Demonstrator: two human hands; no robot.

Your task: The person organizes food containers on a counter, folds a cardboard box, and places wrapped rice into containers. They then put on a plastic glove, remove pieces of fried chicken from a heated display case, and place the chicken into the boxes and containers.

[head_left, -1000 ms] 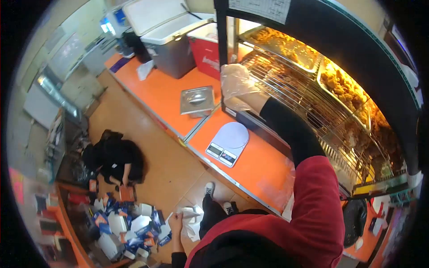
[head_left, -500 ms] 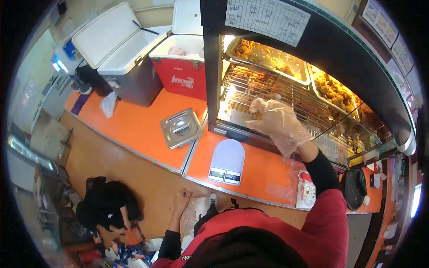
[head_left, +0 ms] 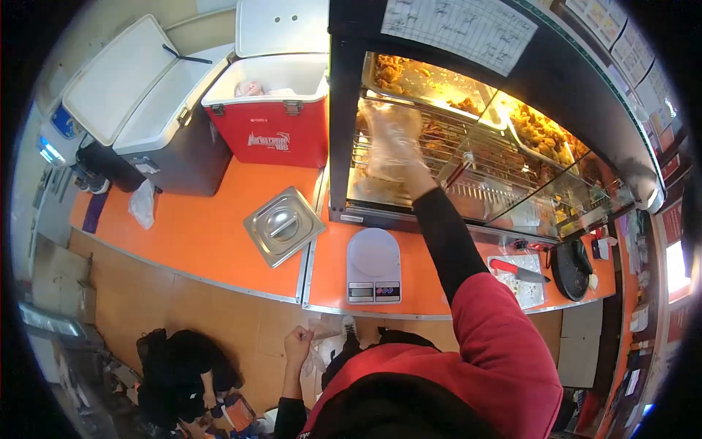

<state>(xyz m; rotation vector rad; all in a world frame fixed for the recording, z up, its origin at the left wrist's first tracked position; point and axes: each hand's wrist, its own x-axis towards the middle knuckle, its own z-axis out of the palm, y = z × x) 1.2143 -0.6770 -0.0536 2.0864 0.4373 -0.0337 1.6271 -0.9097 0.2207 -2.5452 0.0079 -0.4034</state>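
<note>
My right hand (head_left: 393, 146), in a clear plastic glove, reaches inside the lit food warmer (head_left: 344, 164). It is over the left part of the wire rack (head_left: 439, 139), close to browned pieces of food. Motion blurs its fingers, so their grip is hidden. My left hand (head_left: 297, 345) is closed low in front of the counter, with a clear plastic bag (head_left: 316, 358) hanging from it. Above the rack, a metal tray (head_left: 479, 121) holds fried pieces. On the orange counter below stands a kitchen scale (head_left: 374, 263), beside a steel pan lid (head_left: 281, 228).
A red cooler (head_left: 270, 132) and a grey cooler (head_left: 183, 157) stand with raised lids at the left. At the right lie a red-handled knife (head_left: 515, 271) and a black pan (head_left: 570, 271). Another person (head_left: 186, 377) crouches on the floor at lower left.
My right hand has moved left and deeper into the warmer. My left hand stays low and closed. The view has shifted, and the red-handled knife now shows fully.
</note>
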